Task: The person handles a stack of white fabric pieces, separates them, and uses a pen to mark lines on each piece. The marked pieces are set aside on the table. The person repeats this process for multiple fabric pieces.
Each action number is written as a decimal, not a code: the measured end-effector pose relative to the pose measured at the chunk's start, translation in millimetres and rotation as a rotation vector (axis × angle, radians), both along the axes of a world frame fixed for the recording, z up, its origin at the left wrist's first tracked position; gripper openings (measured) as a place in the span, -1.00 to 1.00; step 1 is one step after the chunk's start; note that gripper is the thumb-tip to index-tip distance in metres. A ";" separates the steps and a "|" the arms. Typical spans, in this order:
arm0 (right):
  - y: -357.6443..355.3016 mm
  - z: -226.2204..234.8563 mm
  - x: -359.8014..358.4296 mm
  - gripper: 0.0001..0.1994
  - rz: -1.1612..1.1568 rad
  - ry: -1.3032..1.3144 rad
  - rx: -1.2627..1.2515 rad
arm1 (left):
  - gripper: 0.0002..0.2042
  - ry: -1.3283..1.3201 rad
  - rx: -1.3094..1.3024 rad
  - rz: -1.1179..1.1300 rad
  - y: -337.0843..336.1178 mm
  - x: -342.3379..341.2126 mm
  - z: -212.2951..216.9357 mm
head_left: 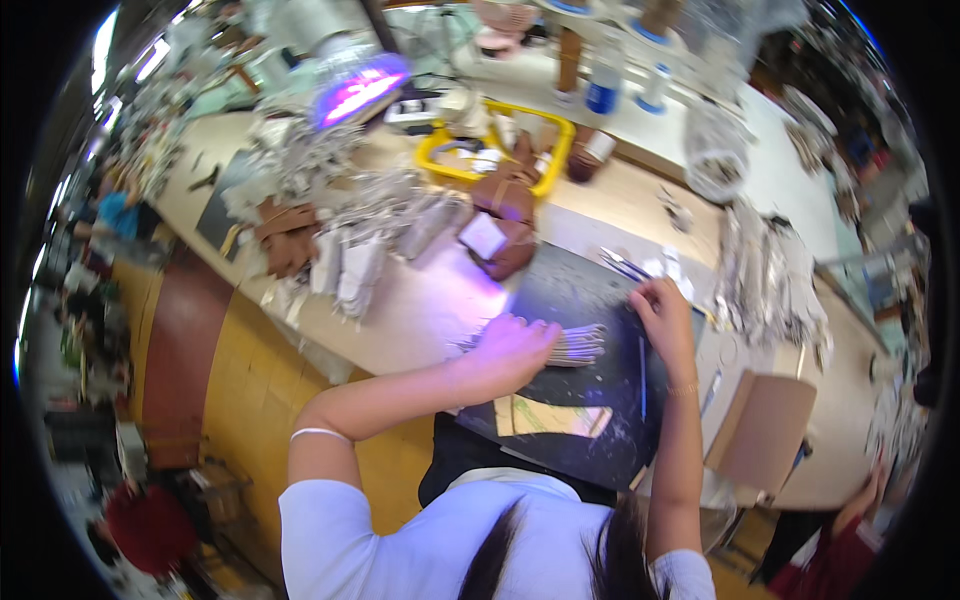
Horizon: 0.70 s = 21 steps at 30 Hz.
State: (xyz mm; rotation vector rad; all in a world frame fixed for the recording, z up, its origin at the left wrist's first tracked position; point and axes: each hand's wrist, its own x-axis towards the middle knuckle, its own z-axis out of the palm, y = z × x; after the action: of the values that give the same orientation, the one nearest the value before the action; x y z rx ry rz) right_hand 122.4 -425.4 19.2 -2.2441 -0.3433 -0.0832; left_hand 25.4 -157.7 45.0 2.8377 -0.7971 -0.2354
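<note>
My left hand point(515, 352) rests over a bundle of thin pale grey strips or layered pieces point(582, 346) on a dark, scuffed mat point(575, 290), its fingers closed on the near end. What the strips are made of is too blurred to tell. My right hand point(662, 305) is at the mat's right edge, thumb and fingers pinched together; anything between them is too small to make out. Just beyond its fingertips lie a few slim pen-like tools point(622, 264). A cream, curved flat template point(553, 418) lies nearest to me. Beside my right forearm is a thin blue stick point(643, 375).
A lit purple lamp point(362, 92) stands at the far left above piled pale pieces point(385, 215). Beyond the mat are a brown bundle point(505, 215) and a yellow basket point(567, 135). At right sit stacked pale strips point(765, 280) and a brown board point(762, 430).
</note>
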 end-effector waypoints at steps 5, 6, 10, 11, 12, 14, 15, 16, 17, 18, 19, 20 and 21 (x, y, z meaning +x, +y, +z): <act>19.3 44.5 -41.6 -0.88 0.050 0.019 0.193 | -0.28 0.456 -0.670 0.105 18.1 15.0 54.7; 32.3 54.3 -51.2 -0.88 0.095 0.025 0.259 | -0.25 0.452 -0.899 0.078 24.0 10.3 56.8; 55.3 70.5 -75.5 -0.87 0.214 0.034 0.306 | -0.14 0.936 -1.489 0.308 4.7 -9.4 44.0; 58.0 76.6 -78.1 -0.86 0.238 0.071 0.328 | -0.18 0.927 -1.509 0.344 4.7 -11.2 40.1; 59.6 79.5 -79.6 -0.86 0.261 0.109 0.350 | -0.19 0.908 -1.524 0.369 7.2 -13.1 38.0; 51.9 70.6 -84.4 -0.81 0.381 0.377 0.716 | -0.21 0.879 -1.545 0.419 13.2 -20.2 38.6; 49.3 67.0 -89.0 -0.81 0.438 0.497 0.928 | -0.22 0.898 -1.594 0.418 17.0 -23.2 37.6; 46.9 63.8 -93.8 -0.80 0.488 0.617 1.141 | -0.22 0.920 -1.643 0.415 21.2 -26.2 35.7; 43.7 58.5 -96.9 -0.80 0.513 0.665 1.263 | -0.23 0.943 -1.692 0.412 23.3 -27.8 33.4; 39.7 52.6 -99.0 -0.80 0.535 0.711 1.386 | -0.23 0.968 -1.703 0.411 21.3 -30.1 30.2; 40.6 52.1 -100.0 -0.81 0.560 0.759 1.512 | -0.23 0.990 -1.713 0.413 17.8 -34.3 25.6; 43.2 52.6 -102.5 -0.82 0.498 0.710 1.472 | -0.22 1.012 -1.722 0.414 13.7 -38.0 21.2; 47.6 54.4 -106.4 -0.83 0.436 0.661 1.431 | -0.24 1.035 -1.753 0.396 8.6 -40.6 17.1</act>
State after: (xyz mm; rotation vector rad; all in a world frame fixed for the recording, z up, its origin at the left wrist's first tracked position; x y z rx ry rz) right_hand 16.0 -377.8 73.6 -0.6750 -0.2531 0.4872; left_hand -15.2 -149.1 62.1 0.8974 0.0051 -0.5029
